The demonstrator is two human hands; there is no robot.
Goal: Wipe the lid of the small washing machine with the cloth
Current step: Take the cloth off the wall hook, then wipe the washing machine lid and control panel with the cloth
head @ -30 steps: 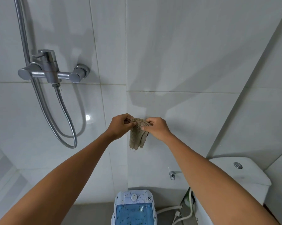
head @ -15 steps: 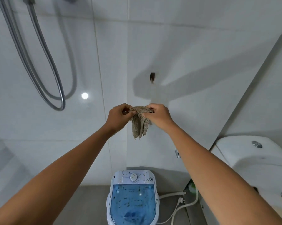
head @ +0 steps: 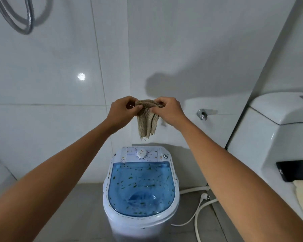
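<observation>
Both hands — left hand [head: 122, 110] and right hand [head: 170, 110] — pinch the top edge of the cloth [head: 147, 121], which hangs free. The lid [head: 141, 187] lies directly below, well apart, equally near both hands — long axis running away from the person.

A tan, coarse-woven cloth [head: 147, 120] hangs bunched above the washer [head: 141, 193]. The washer's translucent blue lid [head: 141, 187] lies closed, speckled with small dark and brownish bits.
</observation>
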